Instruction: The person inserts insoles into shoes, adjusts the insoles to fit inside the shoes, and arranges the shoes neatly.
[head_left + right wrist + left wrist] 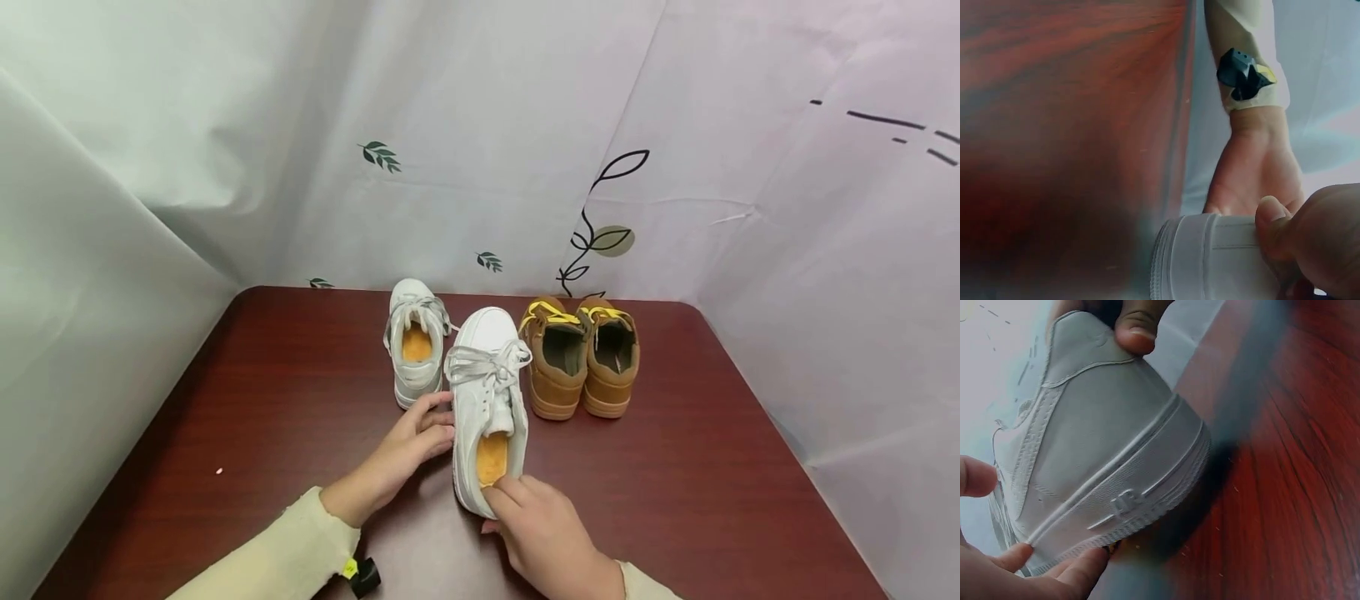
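A white sneaker (487, 375) with grey laces and an orange-yellow insole is tilted up, toe pointing away. My right hand (543, 525) grips its heel, fingers hooked inside the collar and thumb outside on the heel, as the right wrist view shows. My left hand (405, 446) holds the shoe's left side near the front; in the left wrist view its fingers (1088, 569) reach under the sole edge. Behind and to the left, the matching white sneaker (405, 383) stands on the table, toe toward the wall.
Two brown shoes (555, 392) with yellow laces stand side by side at the back right of the dark red table (712, 467). White curtains (480, 125) with leaf prints enclose the back and sides. A small white speck (219, 471) lies at the left.
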A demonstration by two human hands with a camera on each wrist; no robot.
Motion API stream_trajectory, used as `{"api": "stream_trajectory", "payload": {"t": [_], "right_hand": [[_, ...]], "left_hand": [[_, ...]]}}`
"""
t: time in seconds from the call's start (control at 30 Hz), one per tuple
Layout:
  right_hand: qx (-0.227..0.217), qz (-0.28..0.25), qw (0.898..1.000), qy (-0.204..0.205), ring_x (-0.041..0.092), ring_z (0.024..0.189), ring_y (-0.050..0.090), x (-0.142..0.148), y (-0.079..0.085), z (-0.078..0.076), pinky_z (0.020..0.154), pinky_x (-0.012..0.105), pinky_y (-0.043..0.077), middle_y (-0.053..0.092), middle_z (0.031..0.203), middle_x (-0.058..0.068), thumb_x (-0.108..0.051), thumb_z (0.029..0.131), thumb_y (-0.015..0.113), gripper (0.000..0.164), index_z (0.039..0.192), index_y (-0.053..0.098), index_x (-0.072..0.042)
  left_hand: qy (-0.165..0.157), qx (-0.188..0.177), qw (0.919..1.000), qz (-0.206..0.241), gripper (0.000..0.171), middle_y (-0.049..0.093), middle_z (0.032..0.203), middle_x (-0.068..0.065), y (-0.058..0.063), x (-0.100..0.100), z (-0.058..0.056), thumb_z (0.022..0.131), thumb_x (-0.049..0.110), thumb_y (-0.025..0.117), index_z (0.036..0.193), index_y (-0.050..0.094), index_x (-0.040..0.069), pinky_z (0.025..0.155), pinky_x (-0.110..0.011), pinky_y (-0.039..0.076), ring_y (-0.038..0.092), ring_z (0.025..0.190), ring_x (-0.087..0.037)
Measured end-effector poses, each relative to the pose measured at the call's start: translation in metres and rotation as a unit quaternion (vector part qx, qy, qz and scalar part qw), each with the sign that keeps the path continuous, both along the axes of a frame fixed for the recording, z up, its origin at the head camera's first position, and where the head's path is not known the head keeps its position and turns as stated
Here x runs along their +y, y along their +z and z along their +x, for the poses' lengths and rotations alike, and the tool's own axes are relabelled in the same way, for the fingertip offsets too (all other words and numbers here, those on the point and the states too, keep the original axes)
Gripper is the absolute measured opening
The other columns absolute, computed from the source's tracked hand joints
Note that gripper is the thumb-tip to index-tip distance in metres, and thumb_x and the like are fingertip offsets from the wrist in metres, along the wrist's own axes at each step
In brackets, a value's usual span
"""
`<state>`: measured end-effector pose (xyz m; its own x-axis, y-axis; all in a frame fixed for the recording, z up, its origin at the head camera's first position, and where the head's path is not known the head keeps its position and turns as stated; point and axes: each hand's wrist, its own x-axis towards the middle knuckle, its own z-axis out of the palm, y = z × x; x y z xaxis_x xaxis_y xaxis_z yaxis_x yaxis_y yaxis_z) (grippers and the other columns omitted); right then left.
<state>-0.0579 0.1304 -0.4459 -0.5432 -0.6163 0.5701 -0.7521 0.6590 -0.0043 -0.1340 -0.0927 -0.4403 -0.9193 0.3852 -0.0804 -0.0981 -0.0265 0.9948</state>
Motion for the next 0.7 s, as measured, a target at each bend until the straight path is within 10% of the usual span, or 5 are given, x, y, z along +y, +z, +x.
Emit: {"api": "stream_trajectory", "payload": {"t": [0.2,0.7], "right_hand": [[0.044,-0.006,0.999,0.012,0.015,0.065,0.048,-0.01,0.019,-0.008,0.06,0.028,0.042,0.058,0.089,-0.007,-0.032,0.1,0.051,0.022,0.098,0.065,-0.015],[0.065,-0.008,0.998,0.023,0.017,0.069,0.047,-0.067,0.065,-0.046,0.061,0.028,0.041,0.059,0.091,-0.006,-0.021,0.091,0.068,0.011,0.1,0.064,-0.016]], "left_hand": [[0.022,0.068,0.9972,0.023,0.059,0.047,0.142,-0.029,0.021,-0.006,0.001,0.096,0.006,0.054,0.152,0.035,0.004,0.104,-0.041,0.046,0.051,0.126,-0.034],[0.136,0.143,0.9763,0.089,0.056,0.05,0.132,-0.015,0.074,-0.058,-0.012,0.098,0.0,0.042,0.153,0.03,0.001,0.094,-0.024,0.05,0.061,0.108,-0.015]]}}
